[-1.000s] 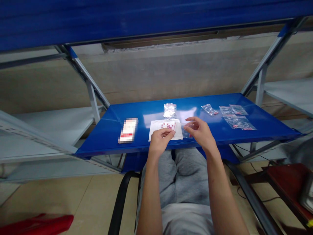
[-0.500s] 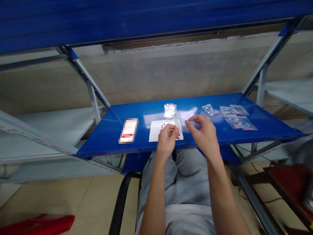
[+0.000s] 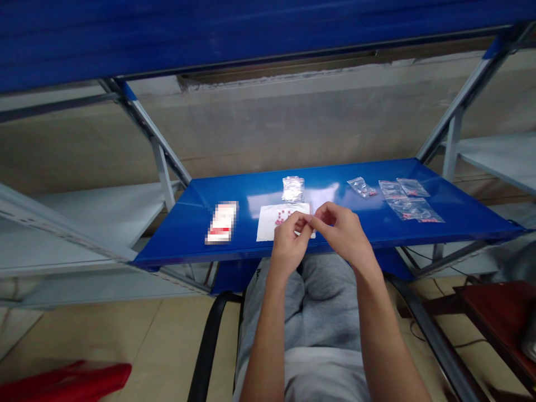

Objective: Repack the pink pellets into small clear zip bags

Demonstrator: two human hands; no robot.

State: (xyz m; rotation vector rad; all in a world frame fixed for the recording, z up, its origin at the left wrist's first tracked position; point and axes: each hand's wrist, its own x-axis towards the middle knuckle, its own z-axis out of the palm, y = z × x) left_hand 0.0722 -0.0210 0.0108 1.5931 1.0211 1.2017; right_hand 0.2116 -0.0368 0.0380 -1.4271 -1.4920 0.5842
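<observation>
Left hand (image 3: 288, 241) and right hand (image 3: 342, 233) have met, anything pinched hidden.

My left hand (image 3: 287, 243) and right hand (image 3: 344, 237) meet at the fingertips above a white sheet (image 3: 267, 228) holding red beads (image 3: 283, 216), on a blue steel shelf (image 3: 251, 192); clear plastic bags (image 3: 408, 207) lie to the right.

The left hand (image 3: 288, 240) and the right hand (image 3: 341, 234) are bare, and so are the long arms (image 3: 268, 335), and the person wears a pale gray shirt (image 3: 322, 379) and soft gray pants (image 3: 326, 312) with a small dark mark (image 3: 258, 273) near the top of one leg.
</observation>
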